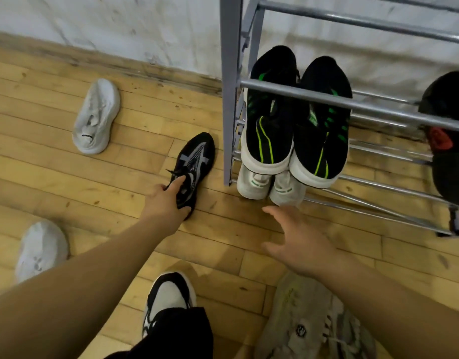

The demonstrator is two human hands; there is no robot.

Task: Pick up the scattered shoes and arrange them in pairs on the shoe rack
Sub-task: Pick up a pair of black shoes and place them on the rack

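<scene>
**Obs:** Entry. Nearest first.

**Op:** Bottom centre, a worn black-and-white trainer point(168, 299) under a black trouser leg. Lower right, a beige shoe point(308, 320) loose on the floor. Lower left, a white shoe point(40, 250), also loose.

**Obs:** Hands?

**Op:** Mid-frame, my left hand point(168, 203) has its fingers curled round the heel end of the black-and-grey shoe point(196, 161). That shoe lies on the boards just left of the shoe rack point(231, 99), toe towards the wall. My right hand point(298, 242) hovers with fingers spread and holds nothing, just short of the white pair point(254, 185) on the lowest tier.

**Obs:** Step?

**Op:** I judge the pick-up begun but the shoe not yet lifted. Next I lift it and look for its mate; I see none in view. It then needs free bars. The black-and-green pair point(272, 130) fills the left of the tier above, and a black-and-red shoe point(445, 130) sits at the right edge.

**Obs:** Surroundings?

**Op:** Scuffed wood-plank floor point(68, 177). A second white shoe point(97, 115) lies upper left, near the skirting. Behind it is a stained pale wall point(119, 22).
</scene>
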